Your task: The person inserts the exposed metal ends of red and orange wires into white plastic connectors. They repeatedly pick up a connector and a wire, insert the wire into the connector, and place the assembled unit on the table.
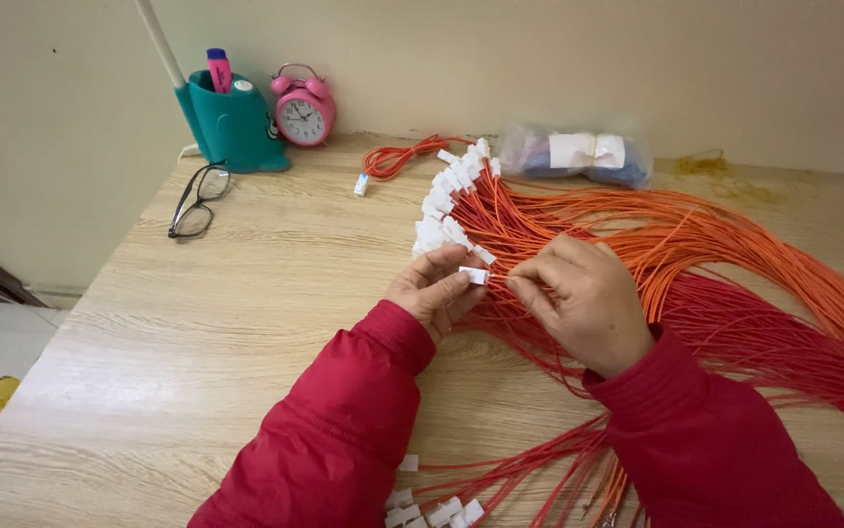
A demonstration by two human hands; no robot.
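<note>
My left hand (434,289) pinches a small white plastic connector (474,275) between thumb and fingers. My right hand (586,298) pinches the end of a thin orange-red wire right at that connector. Both hands rest over a big fan of orange and red wires (735,264) spread across the wooden table (246,293). A row of wires with white connectors fitted (446,200) lies just beyond my hands. Both arms wear red sleeves.
Black glasses (197,200) lie at the back left, by a teal pen holder (234,122) and a pink alarm clock (303,108). A coiled orange wire (398,156) and a clear plastic bag (578,154) sit near the wall. More white connectors (432,508) lie at the front edge.
</note>
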